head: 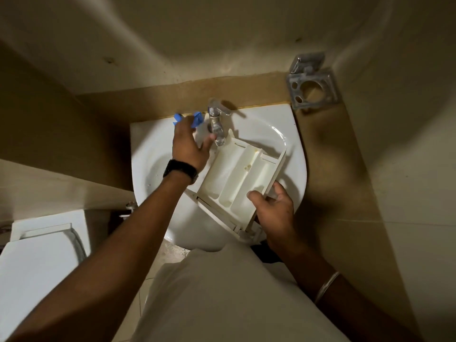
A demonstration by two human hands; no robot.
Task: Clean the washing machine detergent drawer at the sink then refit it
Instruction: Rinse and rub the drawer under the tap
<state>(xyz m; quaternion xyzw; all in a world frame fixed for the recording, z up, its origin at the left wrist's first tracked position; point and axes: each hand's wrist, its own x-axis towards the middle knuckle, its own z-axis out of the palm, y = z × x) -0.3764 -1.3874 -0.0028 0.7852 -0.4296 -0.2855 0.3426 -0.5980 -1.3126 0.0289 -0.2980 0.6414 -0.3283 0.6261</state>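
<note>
The white detergent drawer (237, 178) lies tilted across the white sink (148, 154), over the right side of the bowl. Its open side faces up, so you can see the long compartments inside. Its far corner sits just under the metal tap (217, 127) at the back edge of the sink, and its near end hangs over the sink's front edge.

The right hand (274, 208) holds the drawer at its near right side. The thumb lies on top, inside the drawer, and the fingers curl around the side wall.

The left hand (190, 146) is up by the back left of the sink, just beside the tap. Its fingers reach to a small blue thing (195, 119) (it is blurry, so I cannot tell what it is, or if the hand grips it). A black watch (180, 170) is on that wrist.

A metal holder (312, 88) with round holes hangs on the wall by the sink's back right corner. A white toilet (37, 262) is down on the left.
</note>
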